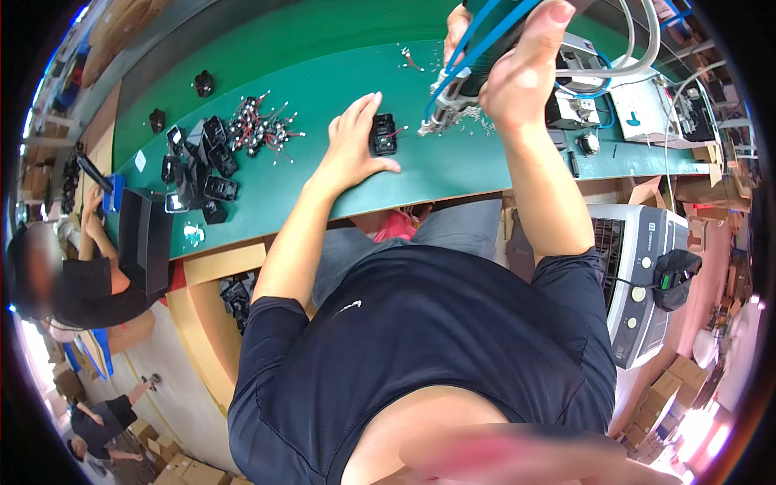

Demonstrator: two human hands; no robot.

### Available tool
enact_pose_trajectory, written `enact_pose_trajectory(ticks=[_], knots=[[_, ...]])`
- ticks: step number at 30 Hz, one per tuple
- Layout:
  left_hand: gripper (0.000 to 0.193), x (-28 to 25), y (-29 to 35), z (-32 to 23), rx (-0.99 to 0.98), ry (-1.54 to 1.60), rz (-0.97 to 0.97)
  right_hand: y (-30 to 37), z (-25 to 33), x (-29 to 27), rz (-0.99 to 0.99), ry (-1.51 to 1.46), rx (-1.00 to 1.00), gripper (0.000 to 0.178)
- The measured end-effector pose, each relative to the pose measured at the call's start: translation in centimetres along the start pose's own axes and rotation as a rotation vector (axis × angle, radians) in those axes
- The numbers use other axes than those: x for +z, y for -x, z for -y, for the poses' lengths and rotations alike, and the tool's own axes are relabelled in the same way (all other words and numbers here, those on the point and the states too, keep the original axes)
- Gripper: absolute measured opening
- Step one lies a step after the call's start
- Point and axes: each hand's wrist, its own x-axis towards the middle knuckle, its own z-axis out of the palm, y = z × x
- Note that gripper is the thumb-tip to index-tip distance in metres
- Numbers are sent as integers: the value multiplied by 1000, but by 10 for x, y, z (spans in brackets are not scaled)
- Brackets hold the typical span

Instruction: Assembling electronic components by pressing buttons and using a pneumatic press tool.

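Just right of my wide-spread left grip (349, 141), the nearer one, the black plastic housing (383, 136) lies lengthwise away from me; my right grip (511, 87) clasps the hose-fed driver (453, 99).

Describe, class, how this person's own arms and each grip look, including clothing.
The left sleeve and right sleeve are short, dark navy and plain. The left forearm and right forearm are uncovered. The left grip and right grip are ungloved human hands, with no jewellery showing.

blue hoses (501, 33) cut by the top edge, white bits (478, 121) too small to tell, co-worker's head (36, 267) blurred
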Motion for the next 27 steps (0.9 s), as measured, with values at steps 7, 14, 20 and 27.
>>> enact_pose_trajectory(ticks=[7,14,20,27], knots=[[98,12,0,-1,-36,24,-67,22,-21,48,-188,-29,5,86],[86,11,22,-22,18,-48,-154,43,-22,55,-143,-280,213,101],[80,12,22,-20,32,22,-189,52,-36,58,-121,-291,238,108],[80,10,22,-22,27,43,-225,54,-31,55,0,-337,261,107]])
